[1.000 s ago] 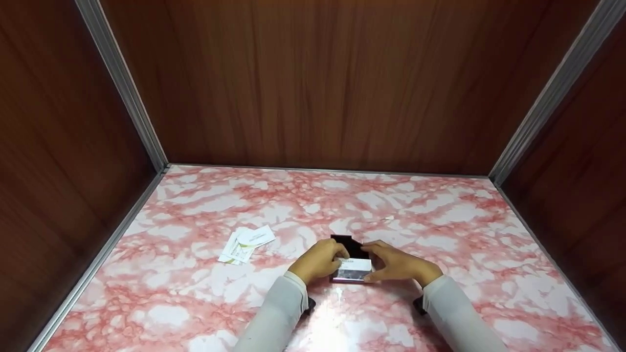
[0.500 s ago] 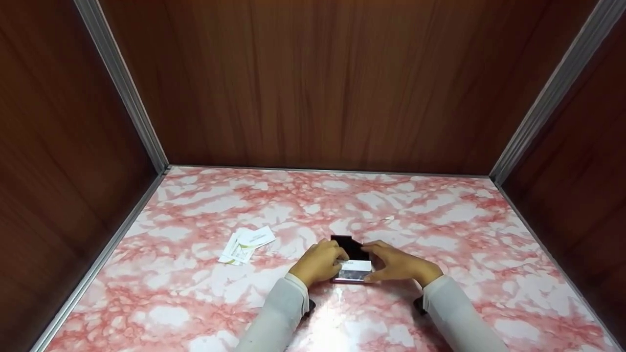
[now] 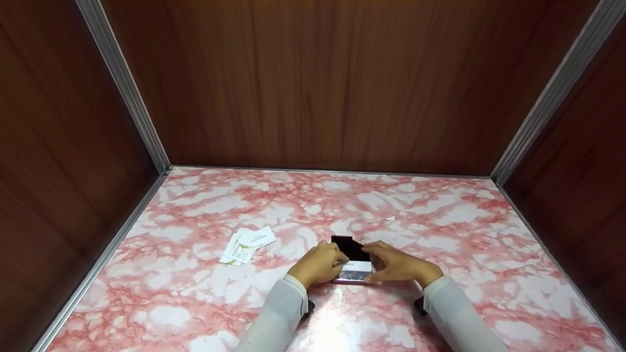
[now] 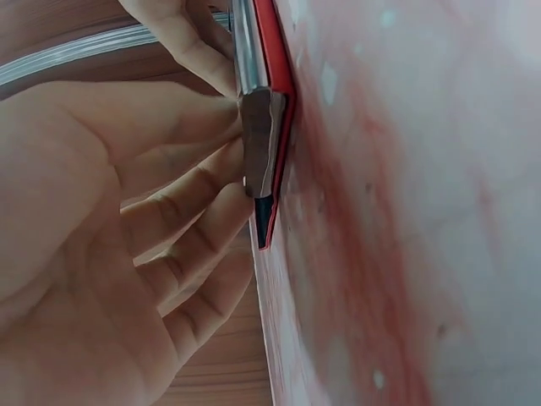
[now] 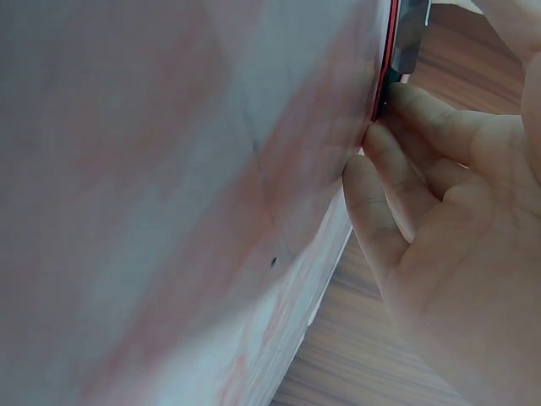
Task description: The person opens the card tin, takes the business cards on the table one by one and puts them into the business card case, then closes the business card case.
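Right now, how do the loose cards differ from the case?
The cards are mostly white; the case shows black, silver and red. The cards look thin; the case looks thicker. The left hand and right hand touch the case; the cards lie overlapping, untouched. Both are on the table.

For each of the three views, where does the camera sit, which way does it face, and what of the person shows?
Head: on the head, facing forward and down at the open case and loose cards; left hand, right hand and sleeves show.
Left wrist: on that wrist, looking low across the tabletop toward the open case; left palm and fingers show.
Right wrist: on that wrist, also looking low across the tabletop; right palm and fingers show.
Shared: both wrist views show the open case's red edge.
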`<state>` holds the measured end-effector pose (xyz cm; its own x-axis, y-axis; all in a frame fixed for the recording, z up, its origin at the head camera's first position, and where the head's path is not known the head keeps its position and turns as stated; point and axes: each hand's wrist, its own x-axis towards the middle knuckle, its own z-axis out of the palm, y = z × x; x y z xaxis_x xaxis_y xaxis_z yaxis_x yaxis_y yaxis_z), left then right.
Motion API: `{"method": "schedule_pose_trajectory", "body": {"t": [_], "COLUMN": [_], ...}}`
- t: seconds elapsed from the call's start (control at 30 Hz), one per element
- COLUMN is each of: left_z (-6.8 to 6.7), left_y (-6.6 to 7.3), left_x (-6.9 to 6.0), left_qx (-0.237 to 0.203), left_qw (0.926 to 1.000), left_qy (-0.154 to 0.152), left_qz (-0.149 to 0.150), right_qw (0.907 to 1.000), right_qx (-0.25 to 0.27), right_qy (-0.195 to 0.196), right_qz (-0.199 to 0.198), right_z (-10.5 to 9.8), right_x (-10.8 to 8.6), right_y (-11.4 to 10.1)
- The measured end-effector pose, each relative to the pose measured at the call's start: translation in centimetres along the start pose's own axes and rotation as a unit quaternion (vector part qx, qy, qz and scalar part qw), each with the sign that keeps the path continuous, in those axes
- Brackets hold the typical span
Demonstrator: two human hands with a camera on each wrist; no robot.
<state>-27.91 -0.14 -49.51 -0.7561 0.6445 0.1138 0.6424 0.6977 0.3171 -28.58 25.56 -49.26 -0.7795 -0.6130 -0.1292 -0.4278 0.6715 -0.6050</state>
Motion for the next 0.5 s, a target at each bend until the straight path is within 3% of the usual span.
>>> {"method": "schedule_pose_trajectory", "body": {"t": [0.33, 0.5], "left_z": [-0.6, -1.5], "left_y": [-1.0, -2.0], "left_x": [-0.2, -0.7], "left_qx": [-0.101, -0.130], "left_qw": [0.9947, 0.9912], "left_qy": [-0.018, 0.022], "left_qz": [-0.004, -0.010], "right_qw": [1.0000, 0.9999], "right_qx": [0.007, 0.010], "right_qy": [-0.003, -0.003], "right_qz": [-0.005, 0.009], "right_z": [0.0, 0.1], "right_x": [0.0, 0.0], "right_y": [0.1, 0.1]}}
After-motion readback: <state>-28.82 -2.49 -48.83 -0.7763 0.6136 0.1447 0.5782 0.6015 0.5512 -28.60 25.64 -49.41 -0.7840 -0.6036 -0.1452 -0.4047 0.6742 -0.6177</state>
